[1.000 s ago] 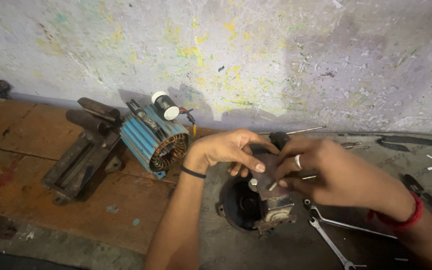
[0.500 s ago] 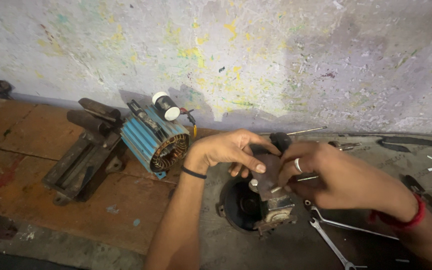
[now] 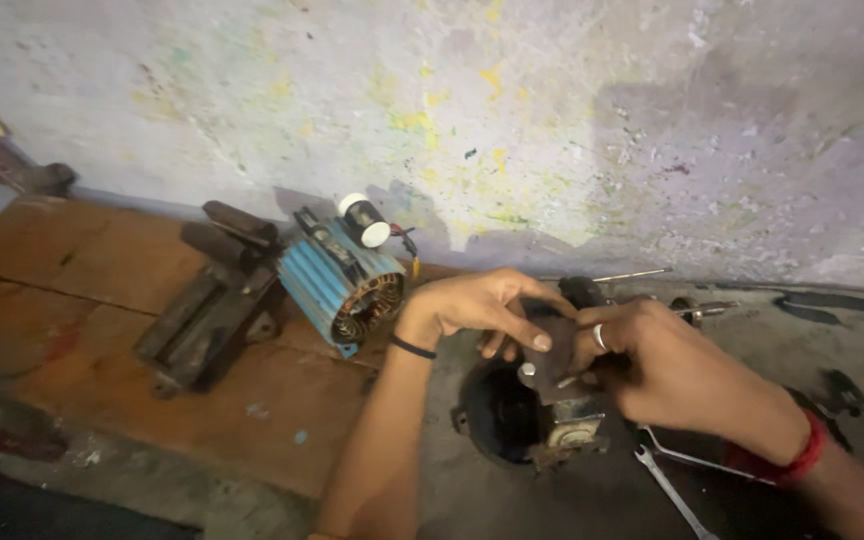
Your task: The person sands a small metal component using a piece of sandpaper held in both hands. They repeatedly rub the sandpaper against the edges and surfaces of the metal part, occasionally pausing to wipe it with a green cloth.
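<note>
Holding a small dark flat part [image 3: 550, 362] between both my hands, directly above a black round housing [image 3: 512, 415].

My left hand [image 3: 477, 305] pinches the part's upper edge from the left; my right hand [image 3: 667, 365] curls closed around its right side, equally near. The housing lies on the workbench [image 3: 102, 290], a blue finned motor [image 3: 342, 285] to its left, a spanner [image 3: 674, 492] to its right.

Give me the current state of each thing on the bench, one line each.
Left hand: pinching a dark flat piece.
Right hand: gripping the same dark flat piece.
Black round housing: open, lying under the hands.
Blue motor: end cover off, windings exposed.
Wrench: lying loose, untouched.
</note>
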